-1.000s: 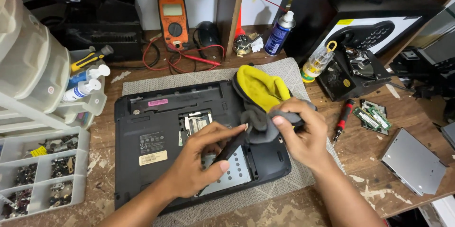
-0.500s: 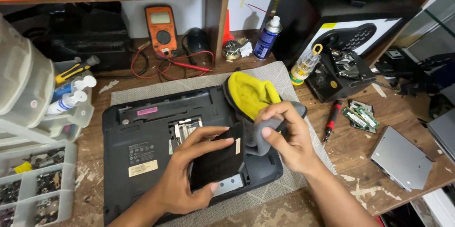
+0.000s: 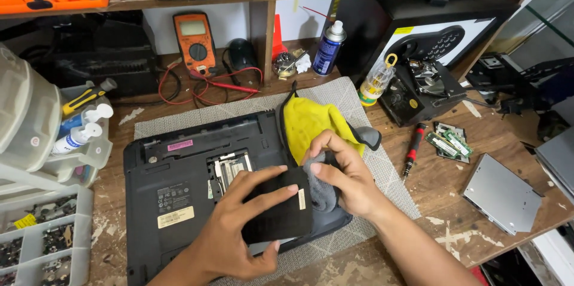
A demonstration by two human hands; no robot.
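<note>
Hands have closed in over the middle of the upturned laptop [image 3: 179,196]. A second ago your left hand [image 3: 239,232] held a narrow dark piece edge-on above the open bay; now a flat black cover panel [image 3: 278,211] lies broad-side under that hand, low over the bay at the laptop's near right corner. Whether it is seated or only resting there you cannot tell from this view. That change reads as the panel being turned flat against the base, so the work on it looks well along.

Your left fingers [image 3: 263,193] are spread wide and laid across the top of the panel, thumb under its near edge, pinching it lightly between them. Your right hand [image 3: 344,181] is curled, fingers pressed together around a bunched grey cloth [image 3: 323,193] (it touches the panel's right edge), which it grips firmly.

Just behind your right hand a yellow cloth [image 3: 308,121] lies draped over the laptop's far right corner. The memory slot [image 3: 230,166] shows open, just left of the panel. The laptop sits on a grey mat [image 3: 382,160] on the wooden worktop [image 3: 454,226], with a red screwdriver [image 3: 412,148] and loose memory modules [image 3: 448,141] well apart to the right.
</note>
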